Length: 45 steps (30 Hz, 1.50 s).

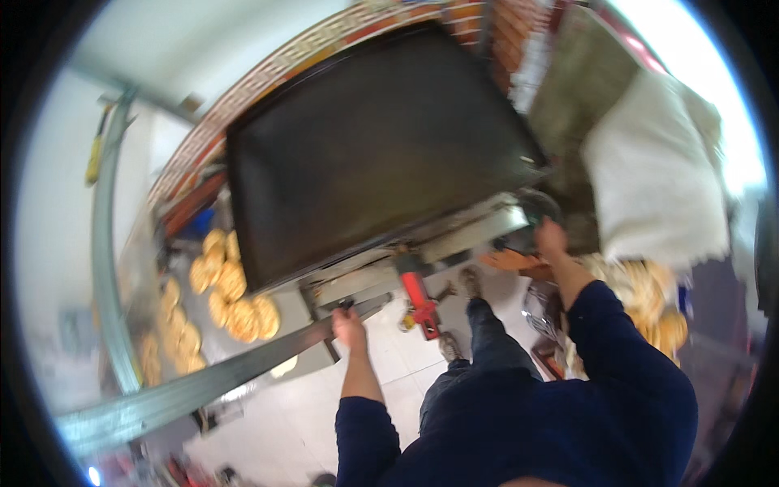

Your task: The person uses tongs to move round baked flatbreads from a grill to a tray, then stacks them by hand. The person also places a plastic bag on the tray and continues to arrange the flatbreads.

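Note:
A large dark metal baking plate [377, 152] with a raised rim lies tilted across the view in front of me. Below its near edge, my left hand [350, 329] is closed around a small black handle [345, 302], most of which the fingers hide. My right hand [551, 237] is at the plate's near right corner, against a dark round object [538, 204]. Blur hides whether those fingers grip it. Between my hands, under the plate, a red metal fitting [417, 298] points down toward the floor.
Round flatbreads [243, 316] lie on a surface at left, beside a long metal beam [182, 389]. A pale cloth [657, 176] drapes at right, above more bread [666, 325]. Patterned brickwork [292, 73] borders the plate's far side. My feet stand on light floor tiles [389, 371].

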Each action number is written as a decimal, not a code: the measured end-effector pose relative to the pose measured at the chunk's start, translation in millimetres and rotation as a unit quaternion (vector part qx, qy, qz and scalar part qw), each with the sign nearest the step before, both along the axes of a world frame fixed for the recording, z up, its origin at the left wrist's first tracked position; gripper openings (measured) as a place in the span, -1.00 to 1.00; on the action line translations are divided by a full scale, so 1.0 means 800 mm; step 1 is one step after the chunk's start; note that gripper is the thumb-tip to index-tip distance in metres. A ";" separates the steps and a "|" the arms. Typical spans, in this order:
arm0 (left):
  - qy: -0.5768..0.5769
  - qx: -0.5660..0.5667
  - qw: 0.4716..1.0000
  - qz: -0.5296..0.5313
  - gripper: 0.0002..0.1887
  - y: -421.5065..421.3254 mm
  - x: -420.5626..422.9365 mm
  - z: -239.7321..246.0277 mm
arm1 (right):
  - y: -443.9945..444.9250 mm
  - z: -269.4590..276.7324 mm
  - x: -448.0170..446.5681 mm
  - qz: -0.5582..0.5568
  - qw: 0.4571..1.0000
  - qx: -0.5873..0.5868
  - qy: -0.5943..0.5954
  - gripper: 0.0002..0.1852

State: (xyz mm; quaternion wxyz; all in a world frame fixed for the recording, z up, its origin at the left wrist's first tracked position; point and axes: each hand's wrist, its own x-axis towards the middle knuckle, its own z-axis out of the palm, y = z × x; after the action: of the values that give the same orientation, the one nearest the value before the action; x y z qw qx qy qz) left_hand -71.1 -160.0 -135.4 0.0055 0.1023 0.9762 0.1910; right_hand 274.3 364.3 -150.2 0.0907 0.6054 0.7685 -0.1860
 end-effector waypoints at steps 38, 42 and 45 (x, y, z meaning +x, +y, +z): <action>-0.199 0.237 0.937 -0.161 -0.65 -0.016 0.176 -0.010 | -0.358 0.508 -0.082 0.362 0.839 -0.120 0.388 -0.81; -0.456 0.385 0.770 -0.226 -0.64 0.102 0.152 0.058 | -0.336 0.543 0.125 0.199 0.764 -0.120 0.601 -0.69; -0.602 0.491 0.618 -0.124 -0.43 0.161 0.145 0.093 | -0.355 0.561 0.287 0.027 0.650 -0.110 0.752 -0.58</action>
State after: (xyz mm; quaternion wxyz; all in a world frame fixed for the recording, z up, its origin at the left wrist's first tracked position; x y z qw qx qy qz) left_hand 44.8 -31.2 -61.0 0.5642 0.0722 0.4935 0.6580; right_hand 504.2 80.4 298.7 -0.4471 0.2225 0.5636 -0.6580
